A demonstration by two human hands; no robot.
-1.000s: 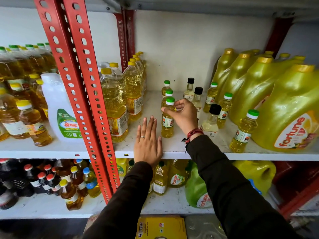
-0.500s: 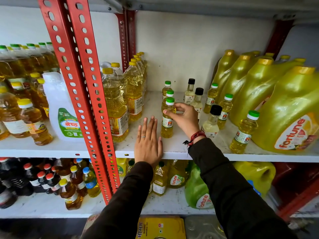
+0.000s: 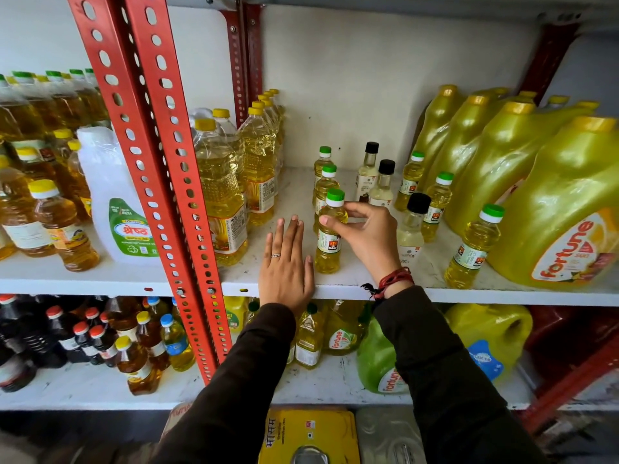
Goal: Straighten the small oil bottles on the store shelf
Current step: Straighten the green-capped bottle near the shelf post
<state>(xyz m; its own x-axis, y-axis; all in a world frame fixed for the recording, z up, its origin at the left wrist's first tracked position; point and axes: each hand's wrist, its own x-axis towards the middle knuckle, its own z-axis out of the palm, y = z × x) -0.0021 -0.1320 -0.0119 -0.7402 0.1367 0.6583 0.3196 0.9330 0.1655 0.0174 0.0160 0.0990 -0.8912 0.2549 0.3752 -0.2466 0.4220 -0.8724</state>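
Even, diffuse light from above-front, soft shadows behind the bottles on the shelf (image 3: 335, 289), glare streaks on the yellow jugs (image 3: 549, 202), dim lower shelf, wide-angle bowing of uprights at frame edges, focus sharp.

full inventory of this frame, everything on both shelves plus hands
small green-capped oil bottles: six, yellow; three in a row mid shelf, three by the jugs.
black-capped bottles: three, pale, between those two groups.
big jugs: several, yellow, right of upper shelf.
tall yellow-capped bottles: two rows, clear yellow, right of the red upright.
white jug: one, green label, left bay among amber bottles.
lower shelf: dark and amber bottles left; yellow bottles and jug plus green jug right.
left hand: flat on the upper shelf edge, ring on a finger.
right hand: fingers around the front green-capped bottle's neck, red thread at wrist.
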